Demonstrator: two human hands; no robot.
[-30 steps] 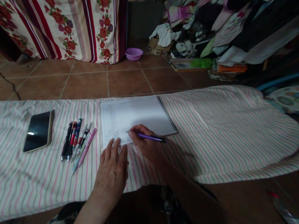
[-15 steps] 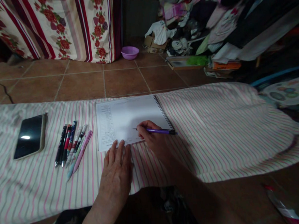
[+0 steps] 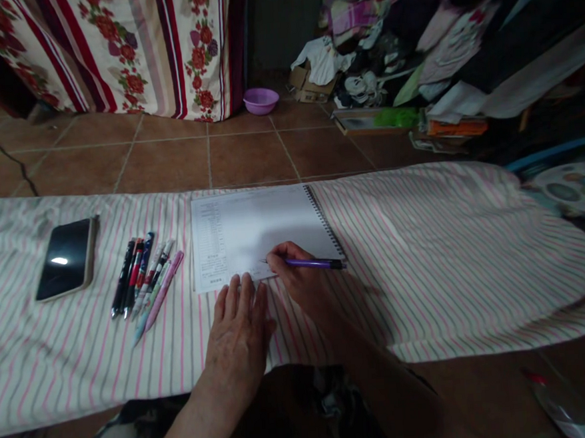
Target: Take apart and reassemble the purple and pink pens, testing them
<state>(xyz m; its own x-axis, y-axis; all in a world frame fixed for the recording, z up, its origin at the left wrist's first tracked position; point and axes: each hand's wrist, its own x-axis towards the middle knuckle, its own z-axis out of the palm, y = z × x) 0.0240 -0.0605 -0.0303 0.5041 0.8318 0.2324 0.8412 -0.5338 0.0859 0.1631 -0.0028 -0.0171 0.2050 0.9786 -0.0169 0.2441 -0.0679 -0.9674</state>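
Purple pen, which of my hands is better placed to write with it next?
Probably your right hand: it grips the purple pen, with the tip over the notebook. Your left hand is palm down at the notebook's near edge, holding no pen.

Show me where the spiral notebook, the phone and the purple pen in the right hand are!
Spiral notebook (image 3: 260,224): head view, on its white page.
Phone (image 3: 66,253): head view, on its dark screen.
Purple pen (image 3: 308,263): head view, on its barrel.
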